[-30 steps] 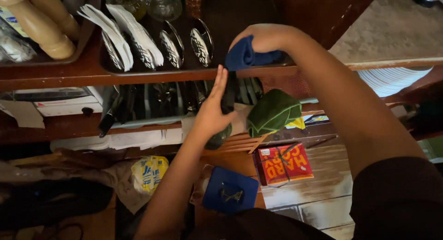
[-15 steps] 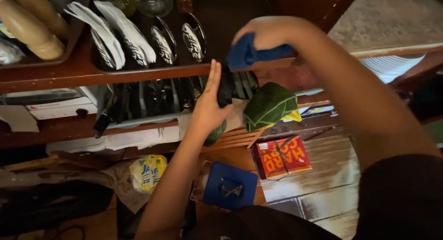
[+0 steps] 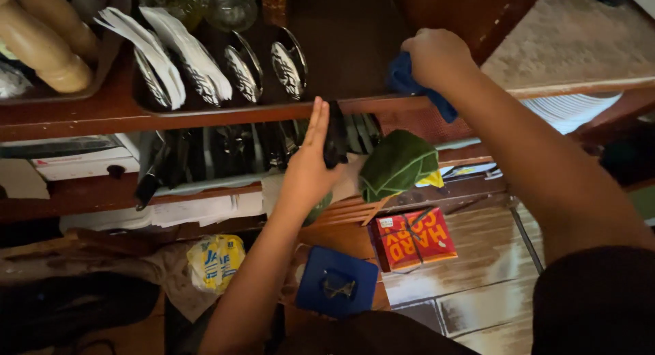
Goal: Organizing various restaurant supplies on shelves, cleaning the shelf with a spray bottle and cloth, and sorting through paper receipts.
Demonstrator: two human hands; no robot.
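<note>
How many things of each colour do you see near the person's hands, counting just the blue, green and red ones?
Blue: 2, the cloth gripped in the right hand and the square lid lying lower down.
Green: 1, the folded leaf beside the left hand.
Red: 1, the box.
Total: 4.

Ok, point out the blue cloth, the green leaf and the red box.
blue cloth [image 3: 402, 78], head view, bunched part left of the right hand.
green leaf [image 3: 396, 165], head view, middle of folded leaf.
red box [image 3: 413, 239], head view, top face.
</note>
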